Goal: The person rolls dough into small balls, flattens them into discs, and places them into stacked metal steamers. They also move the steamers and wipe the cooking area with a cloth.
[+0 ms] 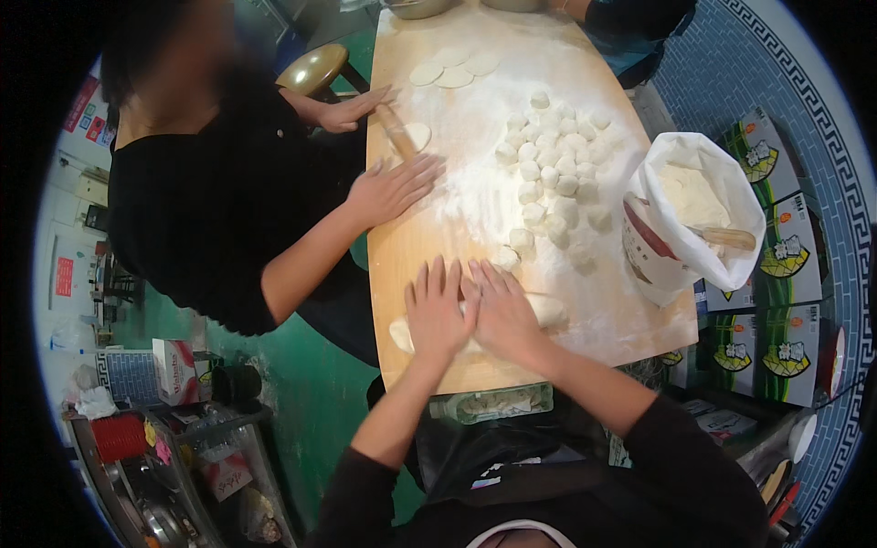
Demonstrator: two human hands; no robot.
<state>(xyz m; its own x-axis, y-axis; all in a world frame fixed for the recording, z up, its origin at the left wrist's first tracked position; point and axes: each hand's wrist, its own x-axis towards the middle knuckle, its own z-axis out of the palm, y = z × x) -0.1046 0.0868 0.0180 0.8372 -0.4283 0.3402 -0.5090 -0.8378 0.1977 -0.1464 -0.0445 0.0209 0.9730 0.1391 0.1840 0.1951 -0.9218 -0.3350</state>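
Observation:
My left hand (438, 316) lies flat on a long roll of dough (549, 310) near the front edge of the wooden table (452, 377). Beside it, my right hand (508, 316) presses on the same roll, and the two hands touch at the thumbs. Both palms face down with the fingers stretched forward. The roll's ends stick out to the left and right, while its middle is hidden beneath my hands. Just ahead of my fingertips, many small dough pieces (548, 157) sit in dry flour. The closest dough piece (507, 258) is almost at my right fingers.
At the left, a co-worker's hands (397, 188) roll a dough disc (416, 137) with a rolling pin (397, 133). Flat wrappers (453, 77) lie farther back. An open flour sack (658, 253) with a wooden-handled tool (730, 238) stands on the right edge. Another person (634, 31) is behind.

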